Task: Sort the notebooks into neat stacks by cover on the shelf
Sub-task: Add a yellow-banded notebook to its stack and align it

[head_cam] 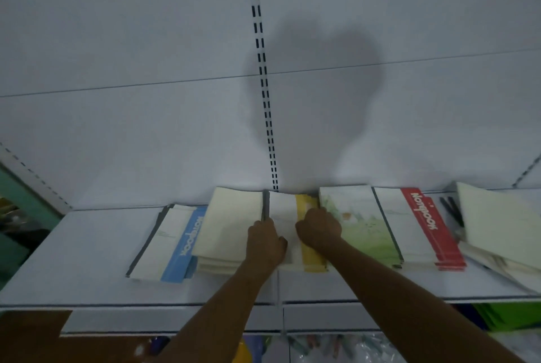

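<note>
Notebooks lie in a row on the white shelf [87,245]. In the middle sits a stack with a white cover and yellow band [307,207]. My left hand [265,241] grips its left spine edge, fingers curled. My right hand [317,229] rests curled on the yellow band, and I cannot tell whether it grips the cover. To the left are a cream-covered stack [231,225] and a blue-banded stack [175,245]. To the right lie a green illustrated stack [360,225] and a red-banded stack [424,225].
A tilted pile of cream notebooks [497,222] sits at the far right, with dark pens [452,210] beside it. The white back panel has a slotted upright [263,70]. Lower shelves hold coloured goods [503,318].
</note>
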Demonstrator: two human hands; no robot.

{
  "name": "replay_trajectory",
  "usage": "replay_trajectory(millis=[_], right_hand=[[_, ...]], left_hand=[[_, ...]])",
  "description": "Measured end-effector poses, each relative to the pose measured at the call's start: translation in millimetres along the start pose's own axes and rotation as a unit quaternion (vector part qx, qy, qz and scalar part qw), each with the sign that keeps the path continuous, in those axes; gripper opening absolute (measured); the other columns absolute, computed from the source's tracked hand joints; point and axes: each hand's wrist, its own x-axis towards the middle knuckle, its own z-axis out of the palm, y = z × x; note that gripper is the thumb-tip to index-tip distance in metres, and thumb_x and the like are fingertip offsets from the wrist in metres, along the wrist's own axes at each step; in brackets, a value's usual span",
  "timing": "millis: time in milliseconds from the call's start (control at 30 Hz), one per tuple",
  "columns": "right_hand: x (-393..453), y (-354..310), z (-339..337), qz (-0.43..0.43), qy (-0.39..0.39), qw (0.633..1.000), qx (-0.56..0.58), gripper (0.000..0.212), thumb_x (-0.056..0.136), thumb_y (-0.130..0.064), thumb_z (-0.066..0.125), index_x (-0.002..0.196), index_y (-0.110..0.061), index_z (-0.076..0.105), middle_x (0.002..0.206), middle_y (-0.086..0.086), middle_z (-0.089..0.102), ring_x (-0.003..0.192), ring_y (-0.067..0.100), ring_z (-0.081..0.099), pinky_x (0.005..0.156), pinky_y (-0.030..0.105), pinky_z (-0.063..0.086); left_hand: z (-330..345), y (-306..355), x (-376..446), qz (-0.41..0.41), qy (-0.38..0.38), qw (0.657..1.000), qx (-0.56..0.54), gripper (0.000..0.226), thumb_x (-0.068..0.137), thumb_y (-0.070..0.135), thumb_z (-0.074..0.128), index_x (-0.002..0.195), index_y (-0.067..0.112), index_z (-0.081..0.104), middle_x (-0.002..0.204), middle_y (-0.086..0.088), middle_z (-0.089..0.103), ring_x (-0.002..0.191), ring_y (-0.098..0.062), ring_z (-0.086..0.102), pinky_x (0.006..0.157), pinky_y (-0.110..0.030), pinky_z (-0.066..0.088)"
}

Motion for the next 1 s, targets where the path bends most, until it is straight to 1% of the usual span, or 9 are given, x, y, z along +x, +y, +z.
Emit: replay_trajectory(millis=[100, 167, 267, 367, 433, 567, 733, 867, 1000], right_hand=[[-5.9, -3.9, -0.2, -0.012, 0.011, 1.000, 0.004, 0.030, 0.087, -0.027, 0.048, 0.110, -0.009, 0.057, 0.118, 0.009, 0.054, 0.108, 0.026, 0.056, 0.086, 0.031, 0.043], [-10.5, -5.8, -2.1, -0.024, 0.017, 1.000, 0.004, 0.030, 0.087, -0.029, 0.048, 0.109, -0.010, 0.056, 0.115, 0.009, 0.057, 0.105, 0.025, 0.057, 0.083, 0.030, 0.044], [-21.1, -4.8, -6.3, -0.027, 0.029, 0.999, 0.001, 0.030, 0.086, -0.029, 0.049, 0.107, -0.010, 0.057, 0.113, 0.008, 0.058, 0.103, 0.026, 0.058, 0.084, 0.030, 0.045], [-33.4, 3.7, -18.9, -0.011, 0.052, 0.999, -0.001, 0.028, 0.086, -0.029, 0.047, 0.105, -0.011, 0.059, 0.110, 0.008, 0.060, 0.100, 0.026, 0.059, 0.077, 0.029, 0.043], [-45.0, 17.9, -28.8, 0.008, 0.071, 0.997, -0.010, 0.033, 0.088, -0.033, 0.046, 0.112, -0.013, 0.058, 0.113, 0.007, 0.060, 0.105, 0.026, 0.058, 0.081, 0.030, 0.043], [-81.4, 68.7, -48.4, 0.064, 0.108, 0.992, -0.033, 0.039, 0.092, -0.037, 0.043, 0.123, -0.015, 0.054, 0.122, 0.007, 0.058, 0.111, 0.025, 0.056, 0.093, 0.033, 0.043], [-143.6, 159.5, -109.0, 0.141, 0.205, 0.966, -0.065, 0.036, 0.093, -0.038, 0.044, 0.119, -0.016, 0.054, 0.118, 0.007, 0.059, 0.109, 0.026, 0.056, 0.088, 0.034, 0.042], [-217.4, 253.4, -156.1, 0.222, 0.246, 0.936, -0.116, 0.044, 0.095, -0.043, 0.038, 0.126, -0.015, 0.051, 0.124, 0.008, 0.054, 0.115, 0.028, 0.050, 0.094, 0.039, 0.039], [-311.0, 347.3, -188.8, 0.329, 0.264, 0.903, -0.086, 0.052, 0.095, -0.049, 0.035, 0.134, -0.018, 0.046, 0.135, 0.008, 0.048, 0.124, 0.029, 0.045, 0.102, 0.045, 0.033]], left_hand=[[-0.9, -1.8, 1.0, 0.035, -0.012, 0.999, 0.030, 0.027, 0.089, 0.021, 0.051, 0.108, 0.003, 0.055, 0.111, -0.016, 0.057, 0.104, -0.030, 0.055, 0.081, -0.031, 0.042], [-0.2, -3.8, 1.7, 0.053, -0.021, 0.997, 0.051, 0.023, 0.088, 0.019, 0.050, 0.105, 0.004, 0.056, 0.109, -0.015, 0.059, 0.103, -0.029, 0.056, 0.080, -0.032, 0.044], [-1.3, -3.3, -1.5, 0.068, -0.027, 0.995, 0.062, 0.026, 0.089, 0.021, 0.048, 0.110, 0.007, 0.054, 0.115, -0.014, 0.056, 0.108, -0.028, 0.052, 0.084, -0.033, 0.045], [-11.3, 7.3, -6.2, 0.080, -0.005, 0.993, 0.086, 0.030, 0.091, 0.027, 0.047, 0.117, 0.012, 0.050, 0.121, -0.010, 0.049, 0.115, -0.028, 0.045, 0.086, -0.035, 0.042], [-18.3, 20.3, -9.1, 0.109, -0.004, 0.991, 0.075, 0.028, 0.091, 0.030, 0.047, 0.113, 0.013, 0.052, 0.118, -0.009, 0.051, 0.113, -0.027, 0.048, 0.085, -0.035, 0.043], [-19.1, 70.7, -24.7, 0.211, -0.042, 0.975, 0.047, 0.030, 0.091, 0.034, 0.048, 0.110, 0.013, 0.056, 0.116, -0.009, 0.054, 0.107, -0.027, 0.054, 0.084, -0.038, 0.049], [-11.8, 170.1, -79.0, 0.361, -0.080, 0.928, 0.049, 0.040, 0.091, 0.041, 0.051, 0.122, 0.016, 0.055, 0.125, -0.006, 0.056, 0.114, -0.025, 0.054, 0.091, -0.034, 0.047], [10.1, 246.5, -146.7, 0.453, -0.137, 0.880, 0.040, 0.044, 0.088, 0.040, 0.053, 0.125, 0.016, 0.055, 0.126, -0.008, 0.058, 0.115, -0.028, 0.055, 0.093, -0.036, 0.048], [45.3, 319.2, -233.0, 0.530, -0.175, 0.829, 0.036, 0.040, 0.085, 0.042, 0.054, 0.114, 0.014, 0.056, 0.114, -0.011, 0.062, 0.107, -0.030, 0.058, 0.085, -0.038, 0.051]])
